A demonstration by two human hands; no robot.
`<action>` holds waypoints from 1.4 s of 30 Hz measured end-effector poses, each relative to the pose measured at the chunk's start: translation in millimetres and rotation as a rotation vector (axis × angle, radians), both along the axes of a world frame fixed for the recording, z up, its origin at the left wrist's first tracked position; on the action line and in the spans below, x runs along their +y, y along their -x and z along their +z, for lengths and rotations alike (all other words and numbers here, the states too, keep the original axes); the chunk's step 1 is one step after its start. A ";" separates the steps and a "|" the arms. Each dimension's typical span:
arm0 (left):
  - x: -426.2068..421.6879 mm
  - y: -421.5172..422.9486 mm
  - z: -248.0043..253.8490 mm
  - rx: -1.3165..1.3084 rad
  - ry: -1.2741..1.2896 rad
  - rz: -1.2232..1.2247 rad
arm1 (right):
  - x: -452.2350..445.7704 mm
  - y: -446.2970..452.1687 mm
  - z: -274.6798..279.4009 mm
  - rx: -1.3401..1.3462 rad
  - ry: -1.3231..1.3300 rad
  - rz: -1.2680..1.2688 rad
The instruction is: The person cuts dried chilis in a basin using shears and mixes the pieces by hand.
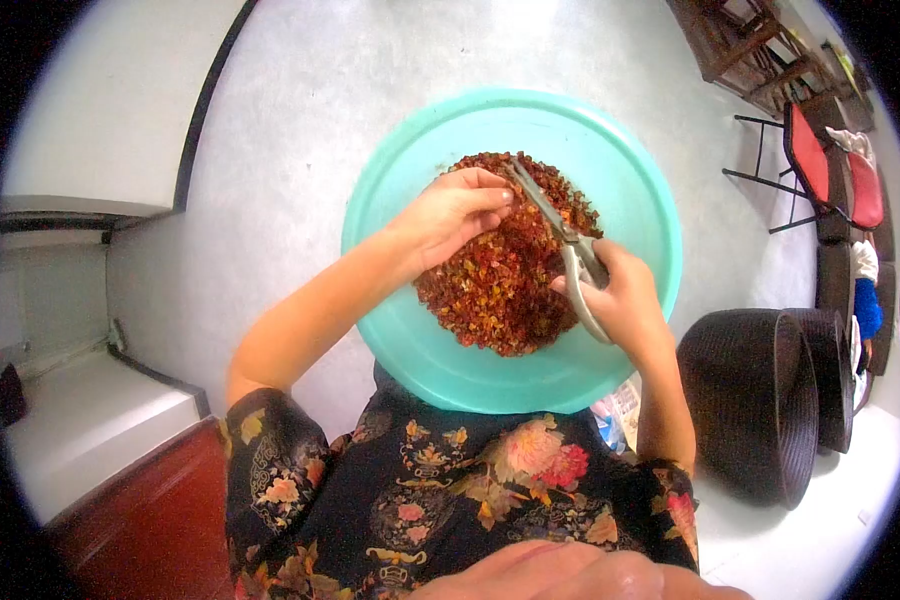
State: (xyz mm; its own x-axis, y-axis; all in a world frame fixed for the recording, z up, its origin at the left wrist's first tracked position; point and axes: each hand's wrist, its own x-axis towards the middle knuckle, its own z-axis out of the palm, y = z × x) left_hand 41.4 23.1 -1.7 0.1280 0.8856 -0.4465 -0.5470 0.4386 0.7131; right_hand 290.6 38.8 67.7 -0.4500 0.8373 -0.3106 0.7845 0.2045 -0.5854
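A big round green tub (390, 330) sits in front of the person. In it is a pile of little red and brown bits (510, 285), with some yellow ones mixed in. The pile is in the middle, and the tub's smooth bottom shows around it.

The right hand (618, 295) is wrapped around the handles of the scissors (570, 240). The scissors are over the pile, and their blades point up and to the left, near the fingers of the other hand. The left hand (460, 212) is over the pile too, with its thumb and finger pinched close. I cannot tell if something small is between them.

Two dark round baskets (735, 400) lie tipped on their sides, to the right of the tub.
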 end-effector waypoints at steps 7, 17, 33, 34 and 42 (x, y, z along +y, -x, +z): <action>-0.3 4.9 -5.2 -0.219 -0.052 0.050 | -2.9 0.4 3.9 -0.004 -0.093 0.028; -4.1 -4.6 8.9 0.433 -0.290 -0.131 | -1.5 -5.2 -4.0 0.069 -0.180 0.029; -9.0 -15.5 -6.8 1.413 -0.838 -0.225 | -2.8 -11.5 -14.1 0.242 -0.274 -0.004; -6.3 -12.9 -11.6 1.435 -0.837 -0.209 | -3.3 -10.5 -12.8 0.247 -0.271 -0.004; -1.1 1.6 12.7 1.413 -0.735 -0.051 | -3.2 -6.2 -8.7 0.331 -0.241 -0.069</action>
